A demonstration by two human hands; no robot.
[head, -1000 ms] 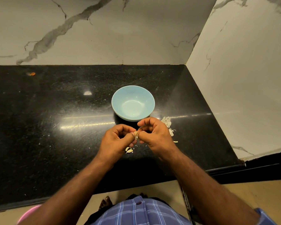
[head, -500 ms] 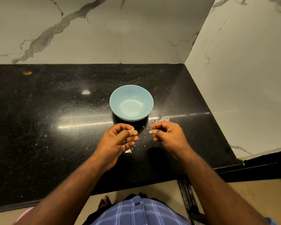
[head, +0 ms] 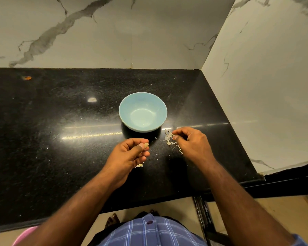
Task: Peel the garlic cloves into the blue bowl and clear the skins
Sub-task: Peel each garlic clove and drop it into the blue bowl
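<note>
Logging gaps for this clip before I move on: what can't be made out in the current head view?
- Garlic clove: mostly covered by the left hand; whether it is fully peeled cannot be told.
- Right hand: its curled fingers hide whether it still pinches a skin.
- Skins: too small to count; some lie under the right hand.
- Blue bowl: any small bits inside are too faint to confirm.
- Pink object: cut off by the bottom edge and the left arm.

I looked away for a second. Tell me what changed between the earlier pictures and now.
The hands parted: the right hand moved right to the skin pile beside the blue bowl, carrying skin away. The left hand still pinches the garlic clove. The bowl stayed put, empty.
</note>
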